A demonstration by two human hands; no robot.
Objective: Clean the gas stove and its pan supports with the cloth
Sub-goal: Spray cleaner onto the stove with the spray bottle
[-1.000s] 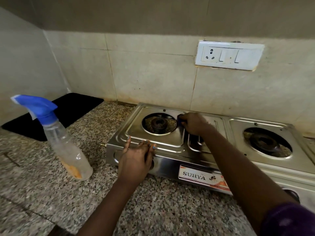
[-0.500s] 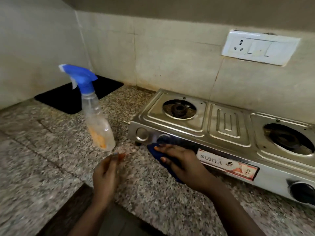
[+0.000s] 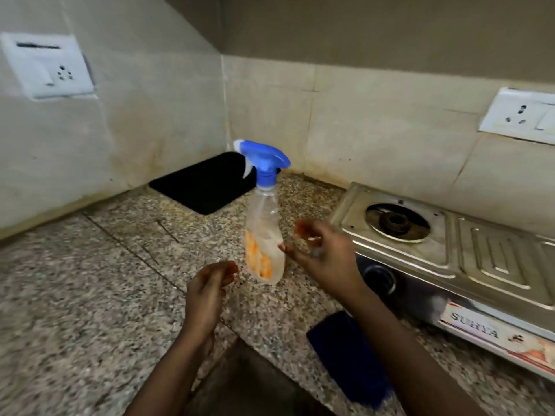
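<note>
While both hands hang empty above the worktop (image 3: 75,295), the item list runs as follows. Right hand (image 3: 326,255): fingers loosely spread and part-curled, gripping nothing, just short of the spray bottle (image 3: 264,241) that stands directly ahead of its fingertips; judged to be reaching for it. Left hand (image 3: 208,288): fingers loosely curled, holding nothing, just to the near left of the bottle's base. Spray bottle: upright, long axis vertical, blue trigger head on top with its nozzle pointing left and away from the right hand; a little orange liquid sits low in the clear body. Cloth (image 3: 342,349): dark blue, lying flat on the worktop beneath the right forearm, near the front edge, long axis running from near the stove towards the person; probably parked there to free the hand for spraying. Gas stove (image 3: 450,244): steel, to the right of the right hand, long axis running rightwards out of frame; its visible burner bears no pan support.
</note>
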